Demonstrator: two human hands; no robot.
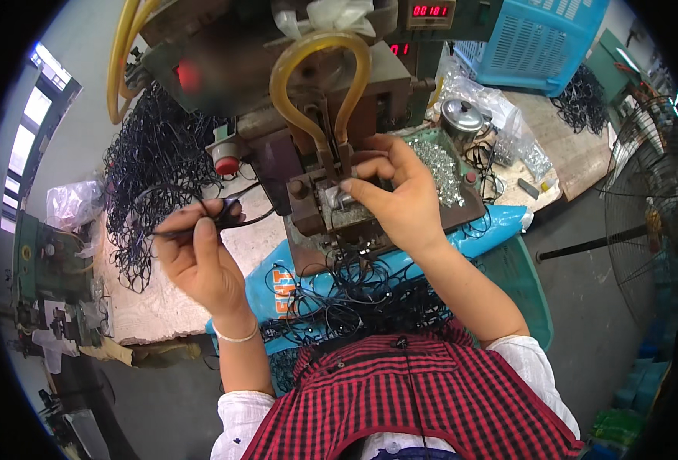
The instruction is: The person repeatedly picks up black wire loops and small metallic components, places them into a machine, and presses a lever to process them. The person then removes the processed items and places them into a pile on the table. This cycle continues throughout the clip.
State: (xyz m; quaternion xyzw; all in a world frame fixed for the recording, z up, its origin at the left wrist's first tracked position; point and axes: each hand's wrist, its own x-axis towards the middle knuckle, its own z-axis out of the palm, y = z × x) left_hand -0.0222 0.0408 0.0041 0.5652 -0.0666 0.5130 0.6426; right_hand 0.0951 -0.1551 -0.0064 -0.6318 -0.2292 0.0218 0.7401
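Observation:
My left hand (201, 249) is closed on a black cord (256, 221), to the left of a bench press (320, 203). Loops of the cord stick out from between the fingers toward the press. With thumb and fingertips drawn together, my right hand (400, 195) reaches in at the press's small die, just under the tool head. Whatever it pinches there is too small to make out. A bent yellow tube (280, 80) arches over the tool head. Beside my right hand, many small shiny metal pieces (439, 165) lie in a green tray.
A tangled heap of black cords (151, 146) covers the bench's left side. More cords (362, 287) lie over a blue bag (258, 290) before me. A red button (227, 165) sits left of the press. A lidded metal pot (462, 116), blue crate (534, 42) and fan (646, 222) stand right.

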